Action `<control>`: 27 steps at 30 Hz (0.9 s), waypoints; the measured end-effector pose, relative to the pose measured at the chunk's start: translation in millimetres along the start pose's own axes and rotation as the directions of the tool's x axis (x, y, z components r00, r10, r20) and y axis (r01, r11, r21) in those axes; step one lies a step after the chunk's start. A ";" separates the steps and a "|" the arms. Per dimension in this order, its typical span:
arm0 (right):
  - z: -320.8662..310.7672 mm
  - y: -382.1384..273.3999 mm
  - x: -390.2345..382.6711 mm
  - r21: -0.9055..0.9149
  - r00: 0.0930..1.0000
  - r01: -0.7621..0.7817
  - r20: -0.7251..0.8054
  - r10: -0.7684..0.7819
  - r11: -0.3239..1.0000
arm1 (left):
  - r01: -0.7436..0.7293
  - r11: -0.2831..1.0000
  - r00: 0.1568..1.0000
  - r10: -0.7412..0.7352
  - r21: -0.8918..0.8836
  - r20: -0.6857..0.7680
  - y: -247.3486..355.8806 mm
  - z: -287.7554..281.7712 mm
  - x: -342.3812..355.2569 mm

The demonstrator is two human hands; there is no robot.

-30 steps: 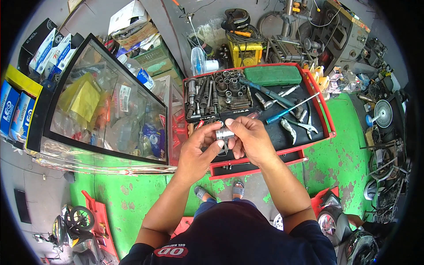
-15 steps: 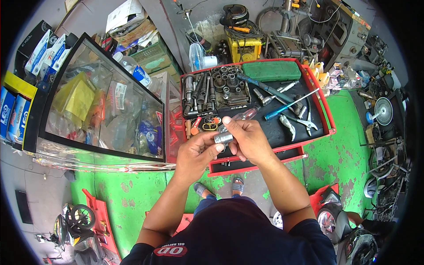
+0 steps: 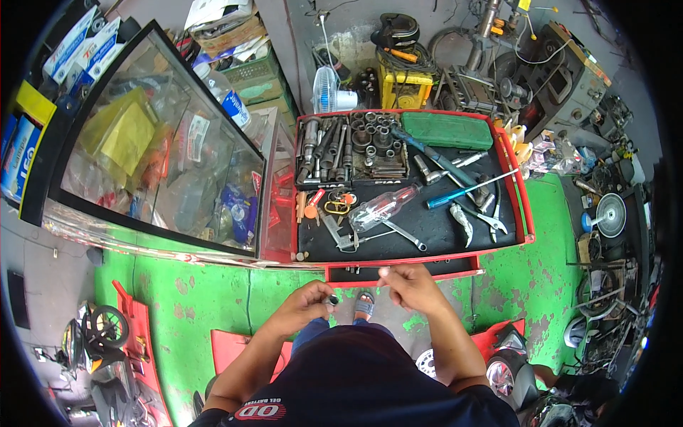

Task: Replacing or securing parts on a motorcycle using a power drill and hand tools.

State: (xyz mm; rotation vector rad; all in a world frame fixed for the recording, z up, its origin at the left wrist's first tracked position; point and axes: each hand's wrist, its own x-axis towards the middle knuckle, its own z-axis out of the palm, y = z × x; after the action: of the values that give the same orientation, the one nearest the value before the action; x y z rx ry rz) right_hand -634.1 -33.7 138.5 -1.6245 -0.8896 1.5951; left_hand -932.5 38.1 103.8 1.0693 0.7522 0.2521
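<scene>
Leftmost stood a glass display case, its edge touching the red tool tray. Below them, over the green floor, the left hand had its grip pinched on a small dark socket. Just beside it, apart from it, the right hand held its fingers loosely curled, with nothing visible in them. Farther up, a clear glass bottle lay tilted among wrenches on the tray's black surface.
</scene>
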 end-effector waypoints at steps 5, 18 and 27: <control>-11.8 18.0 -4.1 0.034 0.996 -0.037 0.087 0.034 0.999 | -0.055 0.988 0.995 0.043 -0.145 -0.085 -15.7 -3.2 -14.4; 10.3 51.3 -1.9 -0.053 0.972 -0.143 0.182 0.150 0.988 | -0.014 0.988 0.978 0.047 0.156 -0.204 -41.3 -10.9 -8.4; 9.6 66.0 -1.8 -0.102 0.965 -0.183 0.170 0.198 0.978 | 0.017 0.961 0.976 0.044 0.275 -0.214 -53.4 -9.9 -12.6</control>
State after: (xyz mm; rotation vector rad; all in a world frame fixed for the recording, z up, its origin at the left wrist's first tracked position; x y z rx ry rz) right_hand -643.2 -70.3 83.4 -1.6874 -0.9271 1.8842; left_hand -956.9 12.8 60.6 1.3247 0.9990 0.2857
